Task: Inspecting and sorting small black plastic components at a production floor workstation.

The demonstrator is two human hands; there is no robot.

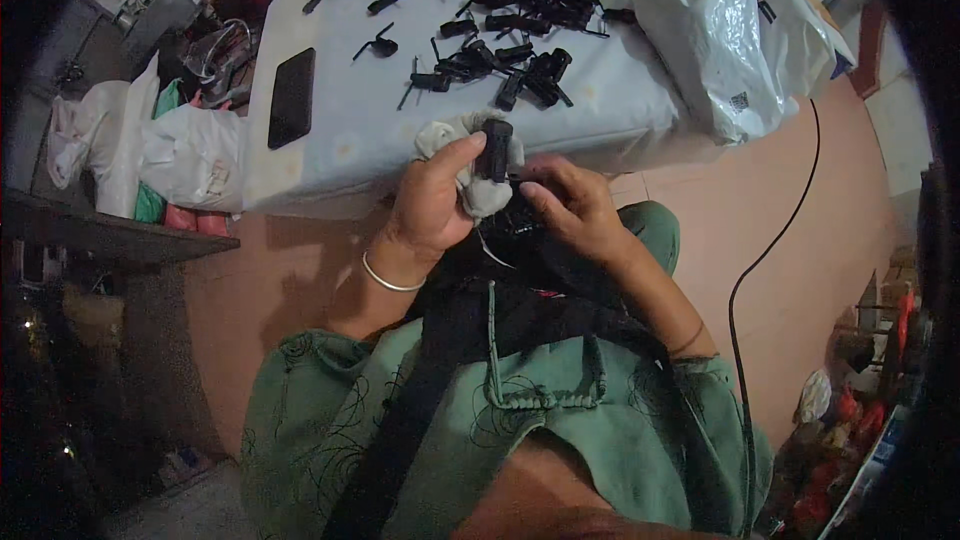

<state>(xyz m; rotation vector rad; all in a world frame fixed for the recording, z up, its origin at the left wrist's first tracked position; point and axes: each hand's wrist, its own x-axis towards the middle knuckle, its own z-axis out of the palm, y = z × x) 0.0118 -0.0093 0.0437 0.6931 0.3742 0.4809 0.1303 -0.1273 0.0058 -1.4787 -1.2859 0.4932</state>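
Left hand (435,195): thumb and fingers grip a black part (496,152) in white cloth (488,200) | right hand (580,205): fingers curled just beside it, can't tell from here whether grasping | black pile (540,0): beyond the fingertips

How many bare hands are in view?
2: the left hand, gripping a black cylindrical plastic part with a crumpled off-white cloth; the right hand, beside that part's lower end. No other hand shows.
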